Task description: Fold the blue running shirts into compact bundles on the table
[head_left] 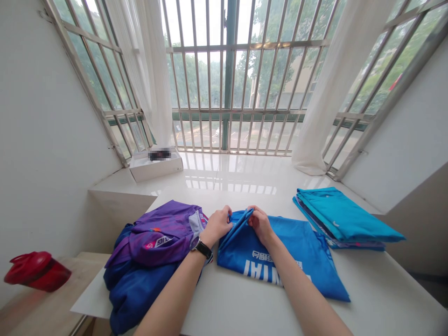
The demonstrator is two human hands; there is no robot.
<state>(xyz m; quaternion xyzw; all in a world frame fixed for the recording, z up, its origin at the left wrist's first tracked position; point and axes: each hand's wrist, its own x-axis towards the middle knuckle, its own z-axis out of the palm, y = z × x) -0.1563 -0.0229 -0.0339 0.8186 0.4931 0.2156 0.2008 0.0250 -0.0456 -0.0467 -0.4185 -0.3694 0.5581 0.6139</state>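
Observation:
A blue shirt (294,233) with white lettering lies partly folded on the white table. At its left end both hands pinch the cloth, which rises in a fold between them. My left hand (217,226), with a black-strapped watch on the wrist, has its fingers closed on the edge. Across the fold, my right hand (261,225) is closed on the fabric too. Just left of my left hand sits a heap of clothes, a purple shirt (157,233) on top of dark blue garments (140,289).
At the right lies a stack of folded clothes (343,214), teal on top. A white box (157,167) stands on the window ledge. A red bottle (38,270) is at the lower left. Behind are a barred window and white curtains (318,107).

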